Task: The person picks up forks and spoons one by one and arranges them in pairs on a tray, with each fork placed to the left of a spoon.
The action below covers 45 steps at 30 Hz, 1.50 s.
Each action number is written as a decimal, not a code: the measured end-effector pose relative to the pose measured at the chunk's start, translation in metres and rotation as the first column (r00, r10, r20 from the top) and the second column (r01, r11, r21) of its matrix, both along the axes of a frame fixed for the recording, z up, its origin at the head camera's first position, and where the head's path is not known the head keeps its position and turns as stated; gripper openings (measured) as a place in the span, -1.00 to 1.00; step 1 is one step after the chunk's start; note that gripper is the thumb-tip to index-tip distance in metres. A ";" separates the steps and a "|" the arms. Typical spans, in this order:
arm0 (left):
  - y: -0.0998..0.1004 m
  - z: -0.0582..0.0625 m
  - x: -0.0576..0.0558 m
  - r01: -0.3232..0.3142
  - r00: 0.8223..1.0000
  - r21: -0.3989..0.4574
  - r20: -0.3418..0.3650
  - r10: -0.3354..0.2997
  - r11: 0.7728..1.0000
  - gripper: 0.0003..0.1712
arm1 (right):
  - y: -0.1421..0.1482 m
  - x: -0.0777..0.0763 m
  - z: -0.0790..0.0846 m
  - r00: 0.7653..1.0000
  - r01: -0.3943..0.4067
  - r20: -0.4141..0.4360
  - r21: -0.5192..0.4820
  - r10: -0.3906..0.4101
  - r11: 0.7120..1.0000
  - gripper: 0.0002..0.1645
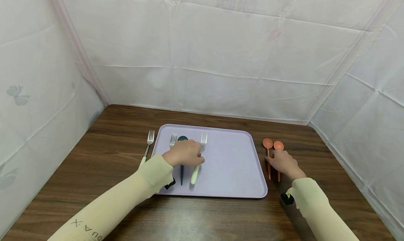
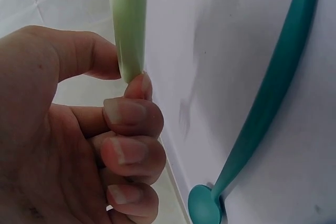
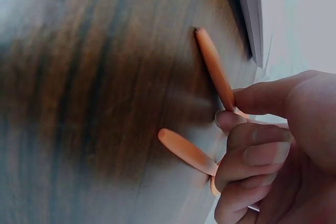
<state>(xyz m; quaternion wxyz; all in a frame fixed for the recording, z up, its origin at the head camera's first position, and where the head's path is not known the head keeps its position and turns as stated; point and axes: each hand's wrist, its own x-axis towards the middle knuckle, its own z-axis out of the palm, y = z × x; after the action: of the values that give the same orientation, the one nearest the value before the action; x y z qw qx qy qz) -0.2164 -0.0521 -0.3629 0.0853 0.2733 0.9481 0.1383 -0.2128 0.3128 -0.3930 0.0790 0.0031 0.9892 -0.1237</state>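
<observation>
Over the lilac tray (image 1: 233,163), my left hand (image 1: 186,152) pinches a fork by its light green handle (image 2: 128,24), thumb against fingertips. The fork's tines (image 1: 204,137) point away from me, and its shadow falls on the tray. Beside it on the tray lie a teal spoon (image 2: 262,103) and another fork (image 1: 173,138), both partly hidden by the hand. Right of the tray, my right hand (image 1: 284,162) pinches the handle of the left orange spoon (image 1: 267,143) between thumb and index finger. A second orange spoon (image 1: 278,145) lies under the curled fingers, its handle (image 3: 184,149) on the table.
Left of the tray, a fork (image 1: 150,137) with a green handle lies on the dark wood table (image 1: 104,156), partly behind my left sleeve. Pale fabric walls (image 1: 214,76) enclose the table at the back and both sides.
</observation>
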 end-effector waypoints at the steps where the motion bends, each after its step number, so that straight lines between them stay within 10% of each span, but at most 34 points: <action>1: 0.000 -0.001 0.000 0.001 1.000 0.000 0.003 -0.001 1.000 -0.55 | 0.000 0.000 0.000 1.000 -0.005 0.001 -0.002 0.005 1.000 -0.67; 16: 0.010 -0.008 -0.001 0.009 1.000 -0.016 -0.007 -0.009 1.000 -0.54 | -0.004 -0.002 0.004 0.994 -0.006 0.113 0.033 0.002 0.999 -0.64; 45: 0.018 -0.019 -0.003 -0.016 1.000 -0.006 -0.001 0.016 1.000 -0.61 | -0.002 0.004 -0.005 0.996 -0.005 -0.093 -0.027 0.002 1.000 -0.63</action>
<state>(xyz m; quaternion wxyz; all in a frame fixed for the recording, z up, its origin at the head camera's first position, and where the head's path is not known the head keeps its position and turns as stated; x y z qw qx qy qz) -0.2191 -0.0342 -0.3818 0.0848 0.2656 0.9507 0.1360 -0.2089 0.3111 -0.3976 0.0333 -0.0055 0.9900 -0.1370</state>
